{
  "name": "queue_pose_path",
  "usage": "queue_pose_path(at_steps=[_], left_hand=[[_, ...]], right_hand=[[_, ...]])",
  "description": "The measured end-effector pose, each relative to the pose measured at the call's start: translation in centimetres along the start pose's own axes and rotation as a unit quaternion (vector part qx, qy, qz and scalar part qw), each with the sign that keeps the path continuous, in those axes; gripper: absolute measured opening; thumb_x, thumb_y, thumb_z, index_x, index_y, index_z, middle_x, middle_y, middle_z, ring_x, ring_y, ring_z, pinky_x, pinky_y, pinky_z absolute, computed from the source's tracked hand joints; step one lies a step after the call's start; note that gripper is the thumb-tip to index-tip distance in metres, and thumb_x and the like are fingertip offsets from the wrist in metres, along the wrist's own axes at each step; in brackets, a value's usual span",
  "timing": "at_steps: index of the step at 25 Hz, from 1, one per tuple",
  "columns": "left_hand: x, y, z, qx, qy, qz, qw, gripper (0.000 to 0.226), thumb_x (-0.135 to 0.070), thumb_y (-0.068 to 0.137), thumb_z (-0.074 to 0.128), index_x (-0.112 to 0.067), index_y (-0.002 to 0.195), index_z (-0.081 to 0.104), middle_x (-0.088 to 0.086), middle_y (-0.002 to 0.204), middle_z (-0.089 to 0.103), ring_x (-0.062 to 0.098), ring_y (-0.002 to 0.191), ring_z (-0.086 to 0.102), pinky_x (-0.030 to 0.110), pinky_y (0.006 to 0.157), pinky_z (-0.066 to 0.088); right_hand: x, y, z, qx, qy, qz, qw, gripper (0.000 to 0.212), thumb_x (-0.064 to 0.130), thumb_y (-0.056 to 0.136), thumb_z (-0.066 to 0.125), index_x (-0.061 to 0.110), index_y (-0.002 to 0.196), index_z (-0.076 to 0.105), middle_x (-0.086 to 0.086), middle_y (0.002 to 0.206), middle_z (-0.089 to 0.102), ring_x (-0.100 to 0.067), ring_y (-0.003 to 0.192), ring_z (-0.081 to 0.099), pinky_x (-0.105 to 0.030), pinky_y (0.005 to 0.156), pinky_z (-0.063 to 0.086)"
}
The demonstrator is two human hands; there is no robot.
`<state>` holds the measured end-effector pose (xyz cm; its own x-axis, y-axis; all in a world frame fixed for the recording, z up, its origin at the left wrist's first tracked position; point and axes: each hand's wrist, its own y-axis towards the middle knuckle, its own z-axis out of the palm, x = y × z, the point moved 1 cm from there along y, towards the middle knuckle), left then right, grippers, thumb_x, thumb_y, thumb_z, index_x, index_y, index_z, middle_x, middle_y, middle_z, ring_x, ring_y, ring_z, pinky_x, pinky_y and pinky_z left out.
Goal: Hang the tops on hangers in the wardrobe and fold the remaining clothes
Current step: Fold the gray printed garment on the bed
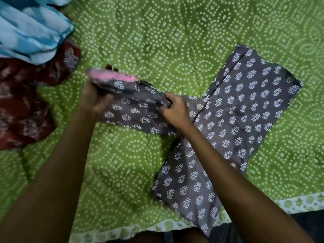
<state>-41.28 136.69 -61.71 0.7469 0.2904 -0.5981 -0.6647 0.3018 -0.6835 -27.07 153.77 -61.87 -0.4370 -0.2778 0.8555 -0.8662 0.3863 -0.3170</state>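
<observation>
Grey, white-sprigged garment [242, 109] spread toward three o'clock, pink-edged end gripped by left hand [94, 99], mid-fold pinched by right hand [175, 111].

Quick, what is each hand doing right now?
Left hand: grips the pink-edged end of the grey printed garment.
Right hand: pinches the same garment near its middle.
</observation>
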Motion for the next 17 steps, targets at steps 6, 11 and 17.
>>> queue_pose_path(at_steps=[6, 11, 17], left_hand=[[-1.0, -1.0, -4.5, -0.081, 0.072, -0.001, 0.994, 0.032, -0.02, 0.096, 0.039, -0.014, 0.072, 0.059, -0.008, 0.043, 0.055, 0.003, 0.036, 0.05, 0.012, 0.037, 0.041], [0.3, -0.6, -6.8, -0.127, 0.255, 0.049, 0.957, 0.018, -0.032, 0.089, 0.059, -0.015, 0.087, 0.063, -0.002, 0.078, 0.071, 0.017, 0.082, 0.068, 0.021, 0.067, 0.053], [1.5, -0.4, -6.6, -0.184, 0.433, 0.223, 0.854, 0.009, -0.023, 0.085, 0.061, -0.017, 0.091, 0.061, 0.003, 0.081, 0.061, 0.015, 0.077, 0.053, 0.036, 0.073, 0.05]], right_hand=[[-2.2, -4.9, 4.2, 0.301, -0.352, -0.146, 0.874, 0.055, 0.022, 0.086, 0.057, 0.014, 0.138, 0.04, -0.011, 0.128, 0.047, -0.027, 0.11, 0.048, -0.038, 0.092, 0.044], [-2.3, -2.1, 1.2, -0.01, -0.25, -0.07, 0.966, 0.035, 0.014, 0.092, 0.052, 0.009, 0.127, 0.051, -0.008, 0.127, 0.05, -0.023, 0.112, 0.049, -0.036, 0.097, 0.041], [-3.7, 3.7, -3.4, 0.052, -0.395, -0.025, 0.917, 0.029, 0.021, 0.088, 0.06, 0.007, 0.113, 0.058, -0.017, 0.112, 0.061, -0.031, 0.11, 0.053, -0.038, 0.093, 0.033]])
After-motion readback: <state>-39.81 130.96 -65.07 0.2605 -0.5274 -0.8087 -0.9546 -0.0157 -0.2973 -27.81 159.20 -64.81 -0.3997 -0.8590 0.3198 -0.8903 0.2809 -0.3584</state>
